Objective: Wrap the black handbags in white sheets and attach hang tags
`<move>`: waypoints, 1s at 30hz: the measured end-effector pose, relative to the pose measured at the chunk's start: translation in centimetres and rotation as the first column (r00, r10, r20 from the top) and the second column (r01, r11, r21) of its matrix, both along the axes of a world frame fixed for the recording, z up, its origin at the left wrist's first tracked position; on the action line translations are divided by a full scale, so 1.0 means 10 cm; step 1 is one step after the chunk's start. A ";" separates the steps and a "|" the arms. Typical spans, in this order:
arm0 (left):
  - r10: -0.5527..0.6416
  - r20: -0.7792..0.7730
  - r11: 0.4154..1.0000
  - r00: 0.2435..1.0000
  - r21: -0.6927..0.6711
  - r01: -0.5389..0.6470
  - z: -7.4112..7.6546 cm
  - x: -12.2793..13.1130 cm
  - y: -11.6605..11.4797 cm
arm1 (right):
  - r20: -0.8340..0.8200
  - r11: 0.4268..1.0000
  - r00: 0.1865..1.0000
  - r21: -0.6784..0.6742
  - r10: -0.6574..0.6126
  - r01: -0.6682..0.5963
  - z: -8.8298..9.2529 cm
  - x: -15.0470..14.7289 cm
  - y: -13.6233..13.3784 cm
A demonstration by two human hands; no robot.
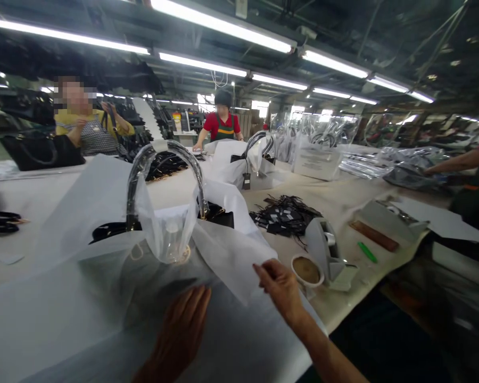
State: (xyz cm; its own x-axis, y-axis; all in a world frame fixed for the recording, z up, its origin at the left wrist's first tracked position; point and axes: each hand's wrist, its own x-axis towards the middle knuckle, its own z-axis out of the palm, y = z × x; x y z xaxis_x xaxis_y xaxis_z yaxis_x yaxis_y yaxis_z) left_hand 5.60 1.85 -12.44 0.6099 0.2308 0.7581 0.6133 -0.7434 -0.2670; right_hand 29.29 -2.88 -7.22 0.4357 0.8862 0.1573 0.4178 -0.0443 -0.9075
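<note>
In front of me stands a dark handbag (143, 279), loosely covered by thin white tissue paper (231, 260). Its raised handle (165, 146) is wrapped in clear plastic, and more tissue is tucked around the handle's base. A round gold-coloured emblem (182, 254) shows on the front. My left hand (186, 324) lies flat with fingers stretched on the paper over the bag's front. At the paper's right edge, my right hand (281, 290) has its thumb and fingertips pinched together. Whatever is between those fingertips is too small to make out.
Right of the bag are a pile of black tags (285, 215), a tape dispenser (323, 250), a round cup (307, 270), a green marker (367, 252) and a brown bar (374, 235). Another wrapped bag (259, 170) stands behind. Co-workers stand across the table and at far right.
</note>
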 end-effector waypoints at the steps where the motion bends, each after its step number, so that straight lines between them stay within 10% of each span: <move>1: -0.032 0.008 0.998 0.999 -0.049 0.032 -0.11 0.03 -0.02 | 0.113 0.995 0.988 0.021 -0.101 0.099 0.00 0.28 0.01; 6: -0.038 0.066 0.982 0.997 -0.181 0.049 -0.41 0.13 0.03 | 0.519 0.946 0.822 -0.076 -0.233 0.316 -0.12 1.37 0.35; 13: -0.042 0.104 0.982 0.994 -0.178 0.060 -0.45 0.09 0.05 | 0.549 0.924 0.808 -0.154 -0.214 0.350 -0.46 1.70 0.78; 30: -0.009 0.126 0.970 0.992 -0.241 0.039 -0.47 0.11 0.04 | -0.103 0.917 0.913 0.001 -0.396 0.398 0.18 2.05 0.90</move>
State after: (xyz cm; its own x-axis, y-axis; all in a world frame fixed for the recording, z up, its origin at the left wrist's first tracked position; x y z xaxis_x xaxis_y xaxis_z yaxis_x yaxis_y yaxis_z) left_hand 6.66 2.22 -17.15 0.5230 0.4034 0.7508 0.6114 -0.7913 -0.0007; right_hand 49.75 6.16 -5.42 0.7652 0.6339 0.1128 0.2781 -0.1674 -0.9459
